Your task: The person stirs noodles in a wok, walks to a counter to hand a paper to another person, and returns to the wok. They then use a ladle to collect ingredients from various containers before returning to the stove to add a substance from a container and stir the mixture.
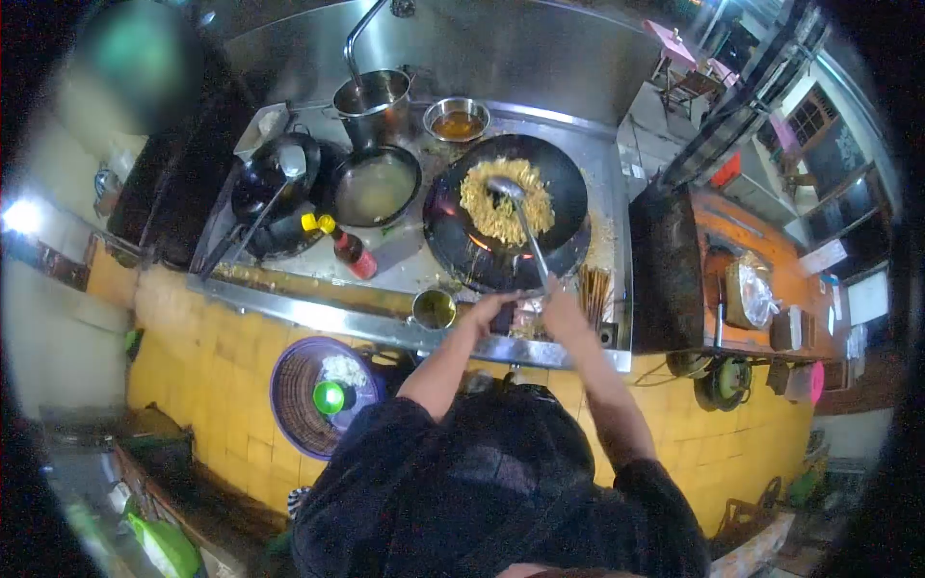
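A: Where are your hands, and what do they hold?

B: Your right hand (pixel 562 310) is closed around the end of the long metal ladle (pixel 520 223); the bowl of the ladle rests in the noodles (pixel 506 200), in the middle of the black wok (pixel 508 212); flames show under the near side of the wok. Your left hand (pixel 491 310) is just beside the right one, at the near edge of the steel stove counter (pixel 318 310); it seems bent around something dark near the wok handle, but I cannot tell how far it is closed or what exactly it grips.

A: What stands around the wok?

B: To the left of the wok is a smaller pan (pixel 376 185) with pale liquid; behind it stands a tall metal pot (pixel 372 101), and beside the pot is a steel bowl (pixel 457 119) with brown sauce. Further left is a second dark wok (pixel 275 178) with another ladle lying in it; two bottles (pixel 342 243) with yellow caps lie near it. A small cup (pixel 434 309) stands close to your left hand; below the counter is a purple basket (pixel 308 395) with a green thing inside.
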Tool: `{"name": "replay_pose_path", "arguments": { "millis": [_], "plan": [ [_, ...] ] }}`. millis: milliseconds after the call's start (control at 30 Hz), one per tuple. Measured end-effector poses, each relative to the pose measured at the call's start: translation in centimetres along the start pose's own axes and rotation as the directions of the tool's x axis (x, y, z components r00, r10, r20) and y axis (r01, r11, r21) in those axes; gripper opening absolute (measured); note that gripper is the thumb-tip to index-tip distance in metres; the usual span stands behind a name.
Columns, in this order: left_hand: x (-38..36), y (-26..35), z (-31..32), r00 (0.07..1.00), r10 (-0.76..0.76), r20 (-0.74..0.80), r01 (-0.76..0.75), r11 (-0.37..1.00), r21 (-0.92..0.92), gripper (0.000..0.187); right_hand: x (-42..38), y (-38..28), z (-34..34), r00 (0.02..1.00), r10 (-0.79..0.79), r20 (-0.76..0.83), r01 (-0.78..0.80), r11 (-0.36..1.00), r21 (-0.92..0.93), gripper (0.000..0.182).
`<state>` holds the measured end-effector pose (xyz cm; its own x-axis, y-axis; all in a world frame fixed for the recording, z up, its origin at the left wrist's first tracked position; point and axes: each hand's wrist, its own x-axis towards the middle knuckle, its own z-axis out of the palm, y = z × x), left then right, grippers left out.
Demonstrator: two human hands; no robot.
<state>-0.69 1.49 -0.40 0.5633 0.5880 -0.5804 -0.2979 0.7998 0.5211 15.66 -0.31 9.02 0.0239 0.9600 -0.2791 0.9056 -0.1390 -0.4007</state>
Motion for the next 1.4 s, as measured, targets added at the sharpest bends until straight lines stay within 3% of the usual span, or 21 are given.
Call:
{"name": "replay_pose_path", "arguments": {
  "millis": [67,100,133,167,300,400,467,533,600,667,733,800,867,900,933,1033,1067,1133,1267,1333,1400],
  "plan": [
    [1.2,-0.7,2.2,0.975,0.104,-0.197,-0.106,0.994,-0.001,0.023,-0.2,3.9,-4.3,0.905,-0.403,-0.139,0.414,0.908,0.063,0.037],
    [-2.9,1.1,7.5,0.963,-0.019,-0.269,-0.026,0.986,-0.163,0.015,-1.4,4.2,-7.9,0.956,-0.292,0.009,0.291,0.956,0.03,0.037],
    [-4.1,1.3,9.9,0.97,0.079,-0.231,-0.145,0.948,-0.283,0.012,-3.1,3.5,-11.8,0.976,-0.163,0.147,0.167,0.986,-0.02,0.037],
    [-7.1,3.1,12.4,0.99,0.137,0.037,-0.093,0.824,-0.559,0.014,-4.6,2.1,-15.0,0.974,-0.148,0.17,0.162,0.984,-0.077,0.037],
    [-11.5,6.6,13.5,0.968,-0.096,0.234,0.216,0.796,-0.565,0.015,-6.9,1.9,-18.3,0.936,-0.261,0.237,0.281,0.958,-0.056,0.043],
    [-5.7,1.7,5.4,0.998,0.042,-0.049,-0.053,0.967,-0.249,0.014,-8.8,1.1,-18.4,0.936,-0.21,0.282,0.233,0.971,-0.049,0.044],
    [-9.7,0.0,10.6,0.959,0.051,-0.279,-0.032,0.997,0.072,0.015,-8.7,2.3,-16.1,0.956,-0.182,0.23,0.23,0.952,-0.201,0.043],
    [-12.2,-1.0,13.8,0.98,-0.19,-0.052,0.163,0.93,-0.328,0.016,-8.5,2.3,-15.2,0.974,-0.162,0.158,0.207,0.919,-0.335,0.043],
    [-13.8,0.5,15.6,0.974,-0.224,-0.041,0.202,0.933,-0.299,0.02,-8.8,1.8,-15.0,0.976,-0.176,0.13,0.211,0.913,-0.349,0.047],
    [-11.1,3.0,12.6,0.999,0.002,-0.045,-0.003,1.0,-0.025,0.024,-8.6,4.5,-11.9,0.969,-0.218,0.118,0.248,0.868,-0.429,0.044],
    [-7.6,2.9,8.9,0.967,0.074,-0.242,-0.098,0.991,-0.089,0.022,-7.7,6.2,-9.4,0.947,-0.321,-0.025,0.265,0.821,-0.506,0.045],
    [-7.9,0.1,8.7,0.989,0.041,-0.143,-0.065,0.984,-0.168,0.021,-6.7,7.7,-9.6,0.94,-0.326,-0.101,0.237,0.834,-0.498,0.043],
    [-11.5,-0.6,11.7,0.986,-0.165,-0.001,0.155,0.933,-0.326,0.019,-5.8,7.4,-12.9,0.963,-0.264,-0.047,0.244,0.937,-0.251,0.04],
    [-13.1,-1.0,12.9,0.986,-0.154,-0.059,0.133,0.955,-0.264,0.019,-5.9,6.6,-15.4,0.969,-0.245,0.011,0.246,0.968,-0.059,0.038],
    [-13.4,-0.5,13.5,0.986,-0.123,-0.111,0.1,0.976,-0.191,0.019,-4.8,6.4,-15.7,0.968,-0.252,0.003,0.252,0.966,-0.063,0.038],
    [-6.2,-2.1,6.4,0.997,-0.046,-0.068,0.031,0.978,-0.206,0.018,-3.9,4.0,-14.2,0.951,0.048,0.304,-0.128,0.96,0.248,0.039],
    [-5.4,-1.7,6.3,0.986,0.063,-0.154,-0.087,0.984,-0.153,0.016,-1.6,5.2,-9.0,0.978,-0.016,0.207,-0.02,0.985,0.17,0.039],
    [-0.8,-2.7,1.3,0.968,0.237,-0.076,-0.239,0.971,-0.013,0.011,1.2,6.5,-4.1,0.99,-0.092,0.106,0.083,0.993,0.082,0.039],
    [0.3,-0.9,-0.2,0.959,0.216,-0.182,-0.18,0.964,0.193,0.009,4.6,8.2,-12.3,0.931,-0.253,0.262,0.285,0.954,-0.091,0.038],
    [2.8,-2.0,-2.8,0.976,0.214,-0.03,-0.209,0.971,0.113,0.02,6.6,8.8,-11.1,0.917,-0.305,0.256,0.38,0.862,-0.334,0.034],
    [2.7,-1.3,-2.5,0.965,0.25,-0.083,-0.218,0.935,0.279,0.02,6.7,6.6,-5.5,0.937,-0.292,0.193,0.346,0.856,-0.384,0.033]
  ]
}}
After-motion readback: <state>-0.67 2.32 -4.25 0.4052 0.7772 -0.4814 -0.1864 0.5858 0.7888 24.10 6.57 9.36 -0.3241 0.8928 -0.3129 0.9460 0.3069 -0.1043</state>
